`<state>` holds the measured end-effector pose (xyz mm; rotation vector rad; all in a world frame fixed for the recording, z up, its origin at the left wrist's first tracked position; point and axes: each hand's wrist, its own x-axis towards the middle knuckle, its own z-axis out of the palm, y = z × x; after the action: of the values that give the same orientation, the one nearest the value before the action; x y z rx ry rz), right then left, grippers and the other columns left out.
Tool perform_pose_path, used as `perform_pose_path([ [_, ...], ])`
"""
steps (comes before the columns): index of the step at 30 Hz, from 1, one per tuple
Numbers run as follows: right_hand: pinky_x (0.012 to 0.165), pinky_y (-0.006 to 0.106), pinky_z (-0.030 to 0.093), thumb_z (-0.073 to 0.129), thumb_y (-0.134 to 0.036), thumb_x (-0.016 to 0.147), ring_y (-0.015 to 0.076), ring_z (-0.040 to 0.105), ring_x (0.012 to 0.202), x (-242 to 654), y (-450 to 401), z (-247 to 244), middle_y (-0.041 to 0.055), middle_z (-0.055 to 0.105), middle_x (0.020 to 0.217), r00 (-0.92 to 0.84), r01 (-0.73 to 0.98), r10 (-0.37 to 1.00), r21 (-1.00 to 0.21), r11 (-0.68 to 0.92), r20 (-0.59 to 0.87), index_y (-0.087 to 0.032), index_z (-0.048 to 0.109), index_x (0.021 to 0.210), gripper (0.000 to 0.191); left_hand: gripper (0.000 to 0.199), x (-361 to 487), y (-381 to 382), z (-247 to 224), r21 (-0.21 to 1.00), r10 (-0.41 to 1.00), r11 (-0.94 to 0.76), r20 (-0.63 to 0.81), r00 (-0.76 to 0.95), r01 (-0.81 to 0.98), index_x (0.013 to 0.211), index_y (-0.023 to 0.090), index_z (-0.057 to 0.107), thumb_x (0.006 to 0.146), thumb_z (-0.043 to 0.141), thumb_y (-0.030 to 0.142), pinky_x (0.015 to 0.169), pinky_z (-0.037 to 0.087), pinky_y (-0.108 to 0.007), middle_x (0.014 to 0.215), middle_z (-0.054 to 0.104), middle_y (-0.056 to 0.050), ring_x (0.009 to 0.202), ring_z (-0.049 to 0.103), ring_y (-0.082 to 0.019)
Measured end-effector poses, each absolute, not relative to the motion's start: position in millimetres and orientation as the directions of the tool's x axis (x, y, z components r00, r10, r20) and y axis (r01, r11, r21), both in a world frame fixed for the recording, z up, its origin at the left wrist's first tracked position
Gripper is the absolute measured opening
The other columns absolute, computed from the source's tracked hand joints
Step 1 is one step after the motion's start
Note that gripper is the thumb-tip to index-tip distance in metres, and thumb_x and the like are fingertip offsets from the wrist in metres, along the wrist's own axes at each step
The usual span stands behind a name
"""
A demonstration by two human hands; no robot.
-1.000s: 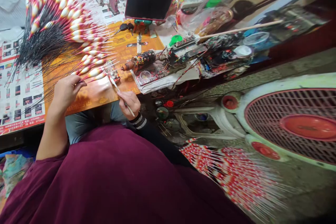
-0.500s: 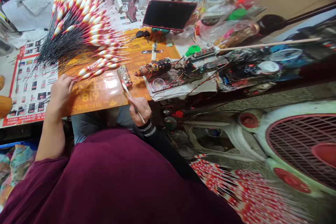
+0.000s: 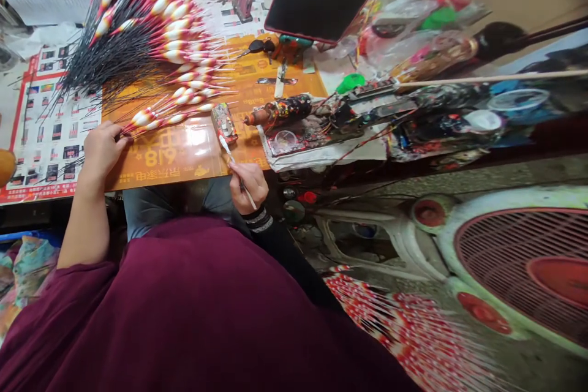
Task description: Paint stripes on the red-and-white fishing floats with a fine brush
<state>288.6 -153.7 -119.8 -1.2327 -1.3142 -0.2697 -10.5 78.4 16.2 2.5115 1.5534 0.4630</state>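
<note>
Near the orange table mat [image 3: 179, 162], my left hand [image 3: 105, 150] is shut on the black stems of several red-and-white fishing floats [image 3: 160, 117]. A large fan of similar floats [image 3: 142, 30] lies beyond it, its stems spread over a printed flyer [image 3: 55, 122]. My right hand [image 3: 245, 187] pinches a thin white-tipped brush [image 3: 234, 156] just below a small paint-smeared box [image 3: 224, 124]. The brush tip is close to the box but does not clearly touch it.
A paint-spattered rotary tool [image 3: 278, 111] and tangled wires lie right of the mat, behind them a phone on a stand [image 3: 316, 10]. A bundle of red-and-white floats [image 3: 395, 324] sits low on the right, next to a floor fan [image 3: 519, 263].
My left hand has drawn the floats leftward, away from the small box. The whole view has also shifted, and the table appears further right.
</note>
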Motion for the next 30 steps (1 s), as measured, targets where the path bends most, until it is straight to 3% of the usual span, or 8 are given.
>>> perform_pose_path([
  [6,0.078,0.038,0.069,0.059,-0.023,0.102,0.0203,0.080,0.085,286,-154,-116,0.0061,0.084,0.096,0.333,0.840,0.443,-0.475,0.262,0.833,-0.024,0.079,0.116,0.024,0.005,-5,68,17,0.338,0.892,-0.452,0.141,0.431,0.826,0.084,0.022,0.072,0.088,0.073,0.026,0.082,0.042,-0.037,0.094,0.064,-0.009,0.093,0.058,-0.026],
  [12,0.076,0.036,0.070,0.064,-0.018,0.099,0.0212,0.082,0.083,289,-161,-110,0.0044,0.085,0.097,0.275,0.814,0.408,-0.437,0.382,0.871,-0.028,0.076,0.128,0.034,0.016,-10,48,30,0.291,0.824,-0.567,0.192,0.533,0.771,0.107,0.018,0.075,0.095,0.070,0.026,0.092,0.050,-0.040,0.110,0.066,-0.013,0.102,0.062,-0.028],
  [15,0.068,0.039,0.070,0.067,-0.020,0.096,0.0252,0.082,0.073,292,-164,-116,0.0058,0.086,0.091,0.290,0.816,0.407,-0.446,0.368,0.866,-0.033,0.078,0.128,0.036,0.021,-25,32,47,0.280,0.763,-0.646,0.212,0.611,0.710,0.114,0.014,0.073,0.104,0.057,0.024,0.093,0.052,-0.040,0.115,0.063,-0.016,0.101,0.062,-0.026],
  [17,0.056,0.041,0.067,0.071,-0.026,0.093,0.0285,0.079,0.059,295,-161,-123,0.0083,0.084,0.080,0.318,0.807,0.359,-0.449,0.384,0.878,-0.039,0.082,0.118,0.030,0.022,-41,21,63,0.257,0.759,-0.651,0.241,0.605,0.715,0.110,0.016,0.072,0.108,0.051,0.024,0.092,0.053,-0.038,0.115,0.062,-0.015,0.100,0.061,-0.024],
  [22,0.048,0.046,0.062,0.073,-0.032,0.088,0.0332,0.074,0.050,300,-158,-136,0.0124,0.081,0.071,0.377,0.784,0.353,-0.498,0.370,0.856,-0.044,0.084,0.109,0.026,0.024,-93,-9,122,0.227,0.765,-0.609,0.421,0.487,0.760,0.098,0.020,0.074,0.111,0.055,0.030,0.094,0.053,-0.039,0.109,0.061,-0.011,0.101,0.061,-0.023],
  [25,0.054,0.042,0.066,0.071,-0.028,0.088,0.0296,0.078,0.056,303,-161,-138,0.0087,0.083,0.076,0.321,0.811,0.386,-0.462,0.359,0.865,-0.036,0.083,0.107,0.024,0.029,-126,-22,167,0.165,0.725,-0.555,0.577,0.377,0.815,0.096,0.025,0.079,0.112,0.059,0.041,0.100,0.052,-0.043,0.106,0.064,-0.008,0.103,0.061,-0.024],
  [27,0.058,0.037,0.067,0.070,-0.022,0.088,0.0258,0.079,0.059,305,-162,-138,0.0069,0.084,0.081,0.258,0.839,0.373,-0.398,0.371,0.891,-0.029,0.082,0.110,0.027,0.035,-145,-25,198,0.087,0.619,-0.542,0.714,0.327,0.836,0.093,0.029,0.081,0.111,0.060,0.051,0.101,0.051,-0.044,0.099,0.065,-0.006,0.103,0.060,-0.023],
  [30,0.061,0.035,0.067,0.071,-0.013,0.087,0.0241,0.078,0.061,304,-161,-134,0.0066,0.085,0.085,0.212,0.854,0.331,-0.339,0.395,0.920,-0.026,0.081,0.117,0.035,0.042,-173,-21,241,-0.030,0.388,-0.535,0.879,0.278,0.844,0.091,0.029,0.081,0.109,0.061,0.061,0.089,0.052,-0.039,0.092,0.065,-0.004,0.096,0.060,-0.020],
])
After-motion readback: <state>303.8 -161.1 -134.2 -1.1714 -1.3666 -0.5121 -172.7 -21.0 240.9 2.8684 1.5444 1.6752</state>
